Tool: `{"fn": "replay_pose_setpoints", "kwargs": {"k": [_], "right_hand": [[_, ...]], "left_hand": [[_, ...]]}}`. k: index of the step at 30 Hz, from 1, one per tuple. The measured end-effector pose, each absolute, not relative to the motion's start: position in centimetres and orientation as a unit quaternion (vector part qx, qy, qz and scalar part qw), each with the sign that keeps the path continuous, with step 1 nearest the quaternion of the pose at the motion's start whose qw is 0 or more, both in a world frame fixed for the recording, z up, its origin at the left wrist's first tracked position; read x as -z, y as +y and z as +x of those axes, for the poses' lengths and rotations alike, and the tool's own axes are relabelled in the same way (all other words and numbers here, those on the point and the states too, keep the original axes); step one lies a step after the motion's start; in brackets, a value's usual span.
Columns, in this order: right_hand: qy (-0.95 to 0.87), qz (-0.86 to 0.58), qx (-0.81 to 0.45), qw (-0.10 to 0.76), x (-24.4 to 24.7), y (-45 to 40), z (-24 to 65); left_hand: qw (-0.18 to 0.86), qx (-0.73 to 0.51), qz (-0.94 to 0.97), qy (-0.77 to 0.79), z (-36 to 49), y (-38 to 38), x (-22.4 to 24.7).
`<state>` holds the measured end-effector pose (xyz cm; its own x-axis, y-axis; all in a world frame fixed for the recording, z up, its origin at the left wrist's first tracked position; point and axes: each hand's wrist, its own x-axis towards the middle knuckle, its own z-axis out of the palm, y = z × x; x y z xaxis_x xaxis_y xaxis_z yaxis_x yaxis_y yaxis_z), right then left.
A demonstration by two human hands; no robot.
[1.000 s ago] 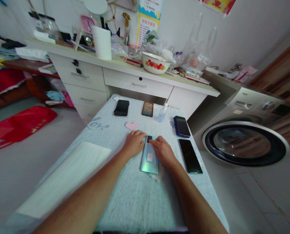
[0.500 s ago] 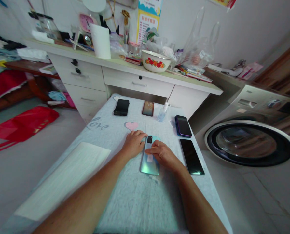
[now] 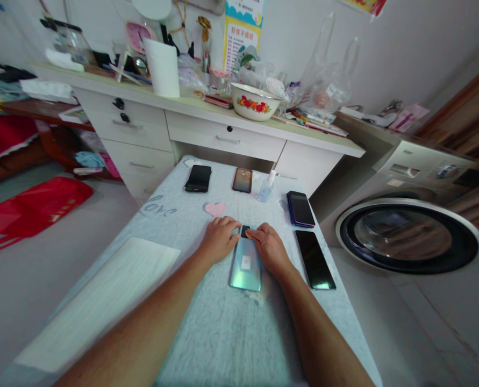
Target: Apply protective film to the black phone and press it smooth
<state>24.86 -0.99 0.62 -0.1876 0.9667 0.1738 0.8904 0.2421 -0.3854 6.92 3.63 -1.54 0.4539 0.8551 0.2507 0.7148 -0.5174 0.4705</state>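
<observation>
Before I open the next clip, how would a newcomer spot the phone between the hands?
Find the white desk, then the cloth-covered table in front of it. Near the table's middle, between left hand and right hand, lies the phone. Its shiny silvery-green back faces up, unlike the black phone to its right.

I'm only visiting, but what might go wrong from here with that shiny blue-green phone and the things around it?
The right hand has fingers at the black camera block of the shiny blue-green phone, so the lenses might get smudged. The long, glossy black phone lies near the right edge of the cloth-covered table; a stray forearm could perhaps nudge it off.
</observation>
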Motion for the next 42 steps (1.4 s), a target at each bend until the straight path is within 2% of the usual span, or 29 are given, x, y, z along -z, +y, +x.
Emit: {"fn": "replay_pose_setpoints", "kwargs": {"k": [17, 36, 42], "right_hand": [[-0.771, -0.619, -0.004, 0.150, 0.3, 0.6, 24.0], [-0.837, -0.521, -0.066, 0.153, -0.4, -0.7, 24.7], [-0.819, -0.544, -0.070, 0.168, -0.2, -0.3, 24.6]], "left_hand": [[0.150, -0.226, 0.838, 0.473, 7.0, 3.5, 1.4], [0.142, -0.220, 0.840, 0.475, 7.0, 3.7, 1.9], [0.140, -0.213, 0.841, 0.478, 7.0, 3.7, 1.8]]}}
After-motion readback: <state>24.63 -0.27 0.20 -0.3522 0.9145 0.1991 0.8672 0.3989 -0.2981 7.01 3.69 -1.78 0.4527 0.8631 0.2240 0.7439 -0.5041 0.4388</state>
